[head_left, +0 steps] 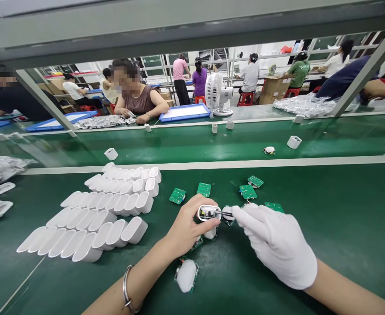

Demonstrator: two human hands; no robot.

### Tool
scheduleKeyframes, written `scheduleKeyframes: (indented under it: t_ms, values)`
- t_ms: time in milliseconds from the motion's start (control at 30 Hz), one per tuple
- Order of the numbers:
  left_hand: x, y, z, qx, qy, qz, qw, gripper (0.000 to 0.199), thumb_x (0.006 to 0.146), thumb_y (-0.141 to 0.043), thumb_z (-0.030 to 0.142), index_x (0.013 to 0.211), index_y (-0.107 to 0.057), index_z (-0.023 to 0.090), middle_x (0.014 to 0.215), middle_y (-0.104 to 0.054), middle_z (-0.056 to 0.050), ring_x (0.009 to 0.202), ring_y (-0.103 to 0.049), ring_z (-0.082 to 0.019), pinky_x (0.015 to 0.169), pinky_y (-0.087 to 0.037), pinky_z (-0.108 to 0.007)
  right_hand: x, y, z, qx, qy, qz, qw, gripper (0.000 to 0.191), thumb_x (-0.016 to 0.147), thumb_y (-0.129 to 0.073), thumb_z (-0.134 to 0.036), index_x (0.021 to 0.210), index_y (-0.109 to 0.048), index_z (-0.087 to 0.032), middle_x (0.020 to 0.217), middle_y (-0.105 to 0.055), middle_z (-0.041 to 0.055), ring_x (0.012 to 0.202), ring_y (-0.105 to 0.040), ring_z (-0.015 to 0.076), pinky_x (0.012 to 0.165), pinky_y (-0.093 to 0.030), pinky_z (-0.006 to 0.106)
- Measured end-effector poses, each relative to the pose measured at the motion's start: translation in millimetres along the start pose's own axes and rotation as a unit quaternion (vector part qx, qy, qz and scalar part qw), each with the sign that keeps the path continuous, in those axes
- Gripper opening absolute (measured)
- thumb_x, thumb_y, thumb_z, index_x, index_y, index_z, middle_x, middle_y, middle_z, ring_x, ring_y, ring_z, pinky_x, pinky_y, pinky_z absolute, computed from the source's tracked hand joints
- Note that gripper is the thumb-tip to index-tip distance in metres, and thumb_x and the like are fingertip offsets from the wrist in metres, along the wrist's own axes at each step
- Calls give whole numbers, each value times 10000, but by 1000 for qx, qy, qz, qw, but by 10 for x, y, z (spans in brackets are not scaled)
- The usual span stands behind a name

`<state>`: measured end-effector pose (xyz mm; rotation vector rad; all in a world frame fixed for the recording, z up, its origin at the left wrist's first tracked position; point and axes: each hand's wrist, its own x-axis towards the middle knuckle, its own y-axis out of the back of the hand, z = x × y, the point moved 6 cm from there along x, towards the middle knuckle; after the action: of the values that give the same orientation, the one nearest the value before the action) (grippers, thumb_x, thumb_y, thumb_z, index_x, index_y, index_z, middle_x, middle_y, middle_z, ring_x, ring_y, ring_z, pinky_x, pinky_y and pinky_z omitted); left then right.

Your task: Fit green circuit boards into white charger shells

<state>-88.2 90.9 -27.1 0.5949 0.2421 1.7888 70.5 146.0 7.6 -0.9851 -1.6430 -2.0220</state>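
Observation:
My bare left hand [187, 225] grips a white plastic charger housing [208, 206] by its sides, its open end facing me. Electronic parts show inside it. In a white glove, my right hand [274, 240] pinches dark tweezers [227, 213], whose tips reach the housing's opening. Just below the housing, partly hidden by my left hand, lie a white lump and a green circuit board [197, 243]. Closer to me is another board with a white lump [186, 275] on top. Several green boards [204, 189] lie beyond my hands.
Rows of empty white housings [135, 230] stand on the green bench at left. Behind a white strip [245, 162], small white pieces [294, 141] and a board [269, 150] sit on the green surface. A fan [215, 94] and co-workers are beyond. A metal beam [192, 30] crosses overhead.

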Motion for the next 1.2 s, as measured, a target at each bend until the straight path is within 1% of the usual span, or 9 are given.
scheduleKeyframes:
  t_ms: [233,367,433,500,633,833,967,1033,1200]
  values:
    - [-24,-20,32,26,-39,-4,999,183,830,-627,347,955,-612,213,896,-588,-37,821,-531,-176,745,-417,-284,30,-9,-55,-33,-13,-42,998,392,798,-409,-36,1008,-668,-241,666,-632,-6,561,-501,149,453,-245,295]
    - [-29,-30,51,33,-56,-9,998,177,837,-627,317,982,-592,222,923,-582,-30,848,-531,-170,766,-411,-277,12,-54,103,130,-82,-67,986,351,822,-439,-62,1007,-672,-248,639,-621,-27,546,-512,120,482,-350,248]
    - [-27,-29,39,37,-53,-7,998,176,837,-627,309,987,-589,225,919,-570,-27,839,-528,-165,760,-408,-274,-11,-68,191,223,-120,-55,966,320,834,-485,-87,1033,-660,-267,685,-645,-37,571,-540,97,553,-415,220]
    - [-26,-33,28,38,-51,-8,998,178,837,-627,309,991,-587,227,922,-561,-27,840,-526,-164,757,-407,-272,-16,-59,206,258,-114,-32,959,348,829,-486,-74,1076,-641,-264,730,-662,-31,602,-558,91,592,-435,215]
    - [-33,-53,24,31,-47,-17,998,182,839,-620,318,991,-586,223,923,-553,-31,842,-530,-167,754,-409,-273,0,-76,124,179,-72,-54,980,378,812,-426,-44,1045,-658,-230,688,-645,-14,568,-533,110,539,-399,233]
    - [-37,7,-11,40,13,49,998,143,821,-641,303,934,-619,219,872,-584,-8,776,-531,-148,686,-402,-248,-17,-12,173,138,-110,-36,984,315,829,-467,-108,1039,-667,-233,754,-682,-4,568,-552,109,534,-388,231]
    - [-36,31,-9,42,20,86,995,166,740,-728,280,878,-665,213,839,-632,1,755,-560,-144,688,-428,-239,-25,-104,138,135,-132,-83,978,308,857,-424,-143,1002,-677,-242,657,-631,-13,539,-521,113,525,-386,225]
    - [-37,30,-7,45,21,93,994,171,720,-745,260,870,-677,212,842,-653,1,761,-575,-146,692,-438,-236,-30,-147,122,131,-148,-103,975,295,870,-416,-166,972,-681,-245,624,-600,-14,529,-508,115,519,-384,221]
    - [-45,24,8,46,24,90,995,168,719,-747,271,863,-684,213,823,-661,5,744,-574,-142,671,-438,-229,-59,-164,139,139,-170,-98,971,278,893,-423,-214,975,-686,-247,645,-611,-5,519,-495,114,518,-384,224]
